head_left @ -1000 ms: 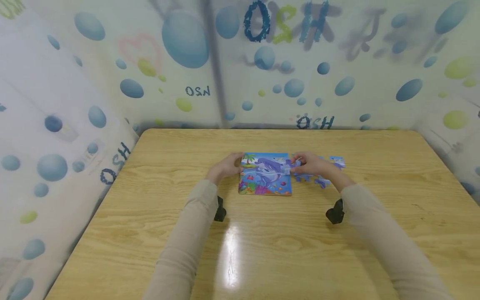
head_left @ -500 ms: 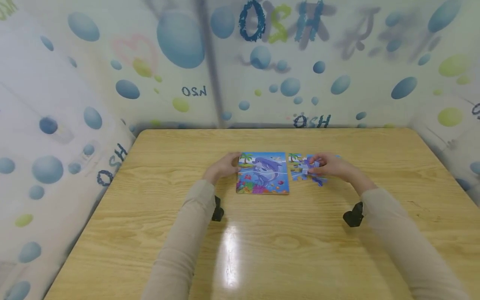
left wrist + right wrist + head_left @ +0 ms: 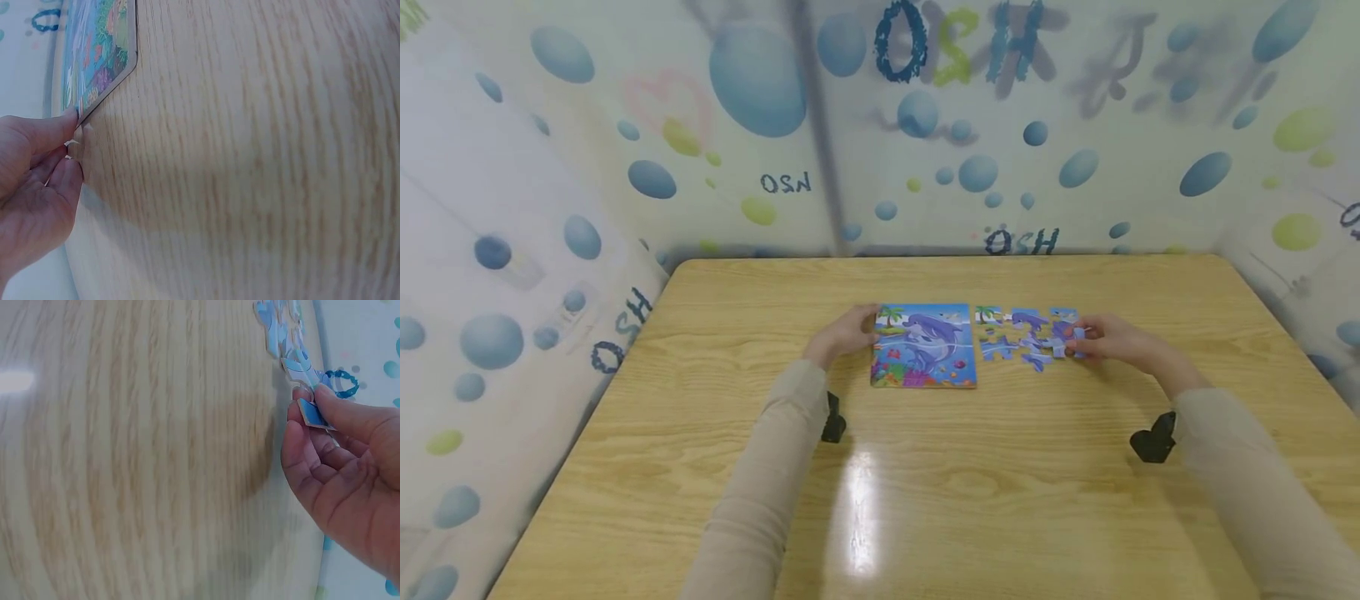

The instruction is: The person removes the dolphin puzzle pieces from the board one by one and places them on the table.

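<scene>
A square picture of purple dolphins on a puzzle board (image 3: pixel 923 342) lies flat at the table's middle. My left hand (image 3: pixel 848 331) grips its left edge; in the left wrist view the thumb (image 3: pixel 59 128) is at the board's rim, the other fingers curled beside it. Right of the board, several loose jigsaw pieces (image 3: pixel 1028 321) lie spread in a patch. At that patch's right end my right hand (image 3: pixel 1116 342) pinches a blue jigsaw piece (image 3: pixel 312 414) between thumb and fingers. That hand partly covers the pieces nearest it.
The wooden table (image 3: pixel 955 492) carries the board and pieces. Behind it stands a wall covering (image 3: pixel 880 133) with blue and green dots. A black wrist device (image 3: pixel 1153 437) hangs under the right sleeve, another (image 3: pixel 832 418) under the left.
My right hand has moved right, from the board's right edge across the loose pieces to their far end, uncovering several of them. My left hand has stayed at the board's left edge.
</scene>
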Tool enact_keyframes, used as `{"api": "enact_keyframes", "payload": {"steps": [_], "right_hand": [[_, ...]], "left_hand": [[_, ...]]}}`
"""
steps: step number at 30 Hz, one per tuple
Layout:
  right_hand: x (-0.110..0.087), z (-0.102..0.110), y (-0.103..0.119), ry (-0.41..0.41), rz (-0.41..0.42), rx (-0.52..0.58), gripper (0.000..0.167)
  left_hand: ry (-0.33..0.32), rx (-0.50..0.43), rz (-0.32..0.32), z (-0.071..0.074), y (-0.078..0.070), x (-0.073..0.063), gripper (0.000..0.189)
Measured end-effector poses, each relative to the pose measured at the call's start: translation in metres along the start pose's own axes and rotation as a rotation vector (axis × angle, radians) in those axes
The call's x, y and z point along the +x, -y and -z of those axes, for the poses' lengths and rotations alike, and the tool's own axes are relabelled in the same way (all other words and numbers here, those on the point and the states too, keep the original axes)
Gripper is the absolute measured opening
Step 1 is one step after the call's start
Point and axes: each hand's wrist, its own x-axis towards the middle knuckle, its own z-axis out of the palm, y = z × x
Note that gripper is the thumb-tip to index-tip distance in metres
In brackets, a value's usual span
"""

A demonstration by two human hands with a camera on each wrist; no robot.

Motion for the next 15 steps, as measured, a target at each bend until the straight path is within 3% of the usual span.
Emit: {"api": "enact_keyframes", "payload": {"steps": [8,15], "right_hand": [[-0.0038,0.0046,-0.0114,0.009,-0.059,0.008,0.048],[-0.0024,0.0086,-0.0100,-0.041,-0.062,-0.085,0.045]], "left_hand": [[-0.002,0.002,-0.015,0.0002,-0.0002,-0.0010,0.057],[-0.001,-0.003,-0.007,0.0010,-0.0008,-0.0009,0.057]]}}
